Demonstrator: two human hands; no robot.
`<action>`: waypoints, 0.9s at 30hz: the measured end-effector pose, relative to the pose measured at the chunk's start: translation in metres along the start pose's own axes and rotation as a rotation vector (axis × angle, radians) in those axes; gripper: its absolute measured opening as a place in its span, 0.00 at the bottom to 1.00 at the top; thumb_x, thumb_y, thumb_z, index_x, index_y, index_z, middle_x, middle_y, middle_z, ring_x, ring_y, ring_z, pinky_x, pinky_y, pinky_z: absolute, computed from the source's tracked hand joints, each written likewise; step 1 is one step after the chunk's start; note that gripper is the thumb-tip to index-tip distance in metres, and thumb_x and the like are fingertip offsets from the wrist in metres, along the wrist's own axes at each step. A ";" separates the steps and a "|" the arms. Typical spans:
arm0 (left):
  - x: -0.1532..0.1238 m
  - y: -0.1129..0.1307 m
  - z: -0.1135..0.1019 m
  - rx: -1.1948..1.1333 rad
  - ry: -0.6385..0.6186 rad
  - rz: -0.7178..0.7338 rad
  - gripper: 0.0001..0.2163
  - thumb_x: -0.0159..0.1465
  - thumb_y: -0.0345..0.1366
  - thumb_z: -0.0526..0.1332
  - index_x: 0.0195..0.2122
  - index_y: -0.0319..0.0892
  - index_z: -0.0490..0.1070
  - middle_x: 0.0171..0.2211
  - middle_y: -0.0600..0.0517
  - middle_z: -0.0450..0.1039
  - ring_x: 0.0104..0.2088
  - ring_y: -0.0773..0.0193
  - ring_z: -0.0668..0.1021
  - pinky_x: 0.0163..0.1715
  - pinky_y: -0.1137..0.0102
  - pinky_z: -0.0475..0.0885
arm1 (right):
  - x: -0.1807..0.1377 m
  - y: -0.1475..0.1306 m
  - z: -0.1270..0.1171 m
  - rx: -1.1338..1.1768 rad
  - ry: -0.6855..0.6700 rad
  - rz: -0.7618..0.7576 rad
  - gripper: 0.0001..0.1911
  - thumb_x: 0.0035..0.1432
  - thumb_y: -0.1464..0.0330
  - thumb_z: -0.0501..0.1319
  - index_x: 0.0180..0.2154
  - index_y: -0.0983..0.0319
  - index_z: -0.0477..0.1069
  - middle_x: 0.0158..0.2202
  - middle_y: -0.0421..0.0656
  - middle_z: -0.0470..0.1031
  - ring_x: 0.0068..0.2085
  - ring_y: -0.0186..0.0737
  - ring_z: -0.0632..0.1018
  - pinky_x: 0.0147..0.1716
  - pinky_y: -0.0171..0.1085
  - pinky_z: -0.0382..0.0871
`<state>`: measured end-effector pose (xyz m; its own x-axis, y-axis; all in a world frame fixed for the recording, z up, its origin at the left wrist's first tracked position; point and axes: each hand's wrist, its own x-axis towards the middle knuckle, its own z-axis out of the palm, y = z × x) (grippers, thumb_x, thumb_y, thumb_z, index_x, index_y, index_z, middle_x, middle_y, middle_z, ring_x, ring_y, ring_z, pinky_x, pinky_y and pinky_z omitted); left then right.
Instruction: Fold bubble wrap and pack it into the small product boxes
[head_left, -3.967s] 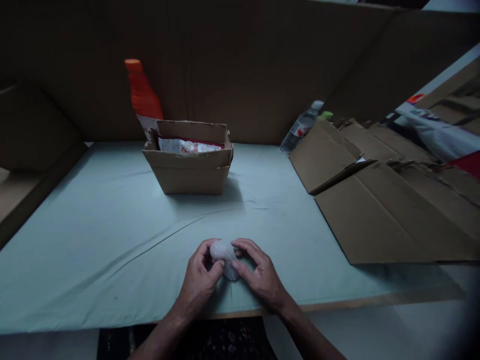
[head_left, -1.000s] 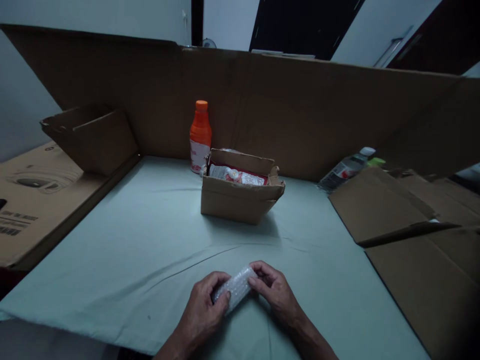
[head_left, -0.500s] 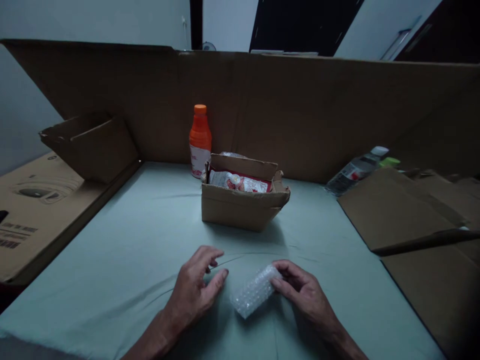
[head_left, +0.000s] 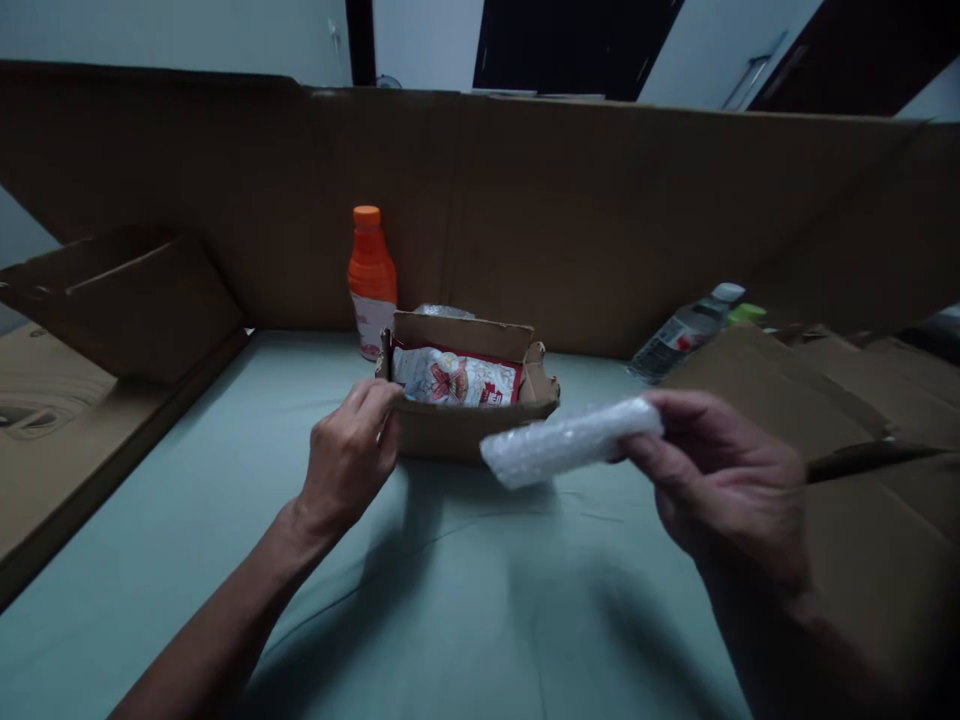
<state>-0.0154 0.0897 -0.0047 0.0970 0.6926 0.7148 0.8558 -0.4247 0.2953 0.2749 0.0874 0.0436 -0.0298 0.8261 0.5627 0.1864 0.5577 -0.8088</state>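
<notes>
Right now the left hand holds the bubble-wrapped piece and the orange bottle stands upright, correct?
Wrong hand: the right hand holds the bubble-wrapped piece, not the left hand, as the head view shows. The orange bottle does stand upright.

On the bench [head_left: 480, 580], a cardboard box [head_left: 442, 432] is standing in the middle, a packet [head_left: 457, 378] lying inside it. Behind its left end a capped bottle [head_left: 373, 290] is standing, before the cardboard partition [head_left: 600, 220]. At back right, a water bottle [head_left: 688, 332] is sitting beside cardboard panels [head_left: 765, 370]. Far left, an open carton [head_left: 142, 310] is resting on a flat carton [head_left: 45, 430]. Before the box's right half, the right grip [head_left: 727, 490] is holding a bubble-wrapped bundle [head_left: 562, 440].
</notes>
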 end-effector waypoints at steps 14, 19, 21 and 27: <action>-0.037 0.001 -0.003 -0.060 0.007 0.035 0.08 0.68 0.24 0.57 0.42 0.43 0.71 0.40 0.51 0.77 0.41 0.65 0.80 0.43 0.72 0.75 | 0.104 0.035 0.060 -0.438 -0.436 -0.084 0.09 0.58 0.66 0.64 0.38 0.65 0.77 0.33 0.41 0.79 0.33 0.35 0.75 0.32 0.33 0.67; -0.037 0.002 -0.005 -0.054 0.011 0.055 0.08 0.68 0.25 0.57 0.43 0.42 0.71 0.40 0.50 0.77 0.39 0.66 0.81 0.41 0.72 0.76 | 0.110 0.040 0.071 -0.609 -0.572 -0.071 0.08 0.57 0.69 0.62 0.38 0.65 0.77 0.30 0.40 0.77 0.30 0.33 0.72 0.29 0.32 0.61; -0.038 0.002 -0.006 -0.054 0.019 0.060 0.08 0.68 0.25 0.57 0.43 0.43 0.71 0.40 0.50 0.78 0.39 0.66 0.81 0.41 0.72 0.76 | 0.107 0.037 0.068 -0.574 -0.552 -0.083 0.09 0.57 0.68 0.61 0.38 0.65 0.77 0.31 0.40 0.78 0.31 0.33 0.73 0.30 0.32 0.61; -0.040 0.001 -0.004 -0.061 0.019 0.052 0.08 0.67 0.24 0.58 0.43 0.42 0.71 0.41 0.50 0.77 0.41 0.65 0.81 0.42 0.73 0.76 | 0.101 0.034 0.065 -0.537 -0.484 -0.105 0.08 0.57 0.69 0.60 0.38 0.63 0.75 0.31 0.39 0.77 0.30 0.34 0.72 0.31 0.32 0.62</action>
<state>-0.0205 0.0593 -0.0310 0.1304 0.6577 0.7419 0.8175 -0.4947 0.2948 0.2139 0.1951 0.0618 -0.4818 0.7828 0.3938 0.6108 0.6222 -0.4897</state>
